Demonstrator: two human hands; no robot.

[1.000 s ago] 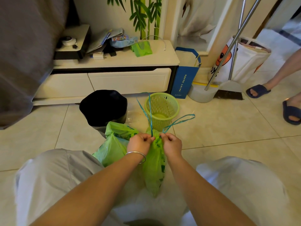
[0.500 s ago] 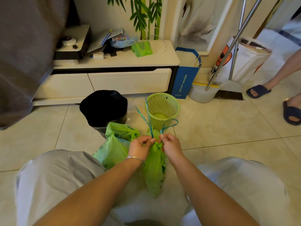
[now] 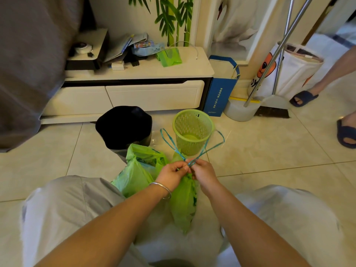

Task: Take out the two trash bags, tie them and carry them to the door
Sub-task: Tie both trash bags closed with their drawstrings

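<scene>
We squat on tile. Black bin (image 3: 123,126) at 11 o'clock, green basket (image 3: 193,130) at 12. Open bag (image 3: 138,170) lies between our knees; cinched bag (image 3: 184,201) just right of it, hanging below our fists. Left hand (image 3: 172,175) and right hand (image 3: 203,171) each pinch the blue drawstring (image 3: 169,140), loops crossing at the bag's neck.

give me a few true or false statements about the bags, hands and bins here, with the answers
1. Both hands, left hand and right hand, pinch the blue drawstring. True.
2. The green mesh basket has a bag in it. False: it is bare inside.
3. A second green bag sits on the floor left of the bag being tied. True.
4. The black-lined bin stands right of the mesh basket. False: it stands to its left.
5. The left wrist is bare. False: it wears a metal bangle.
</scene>
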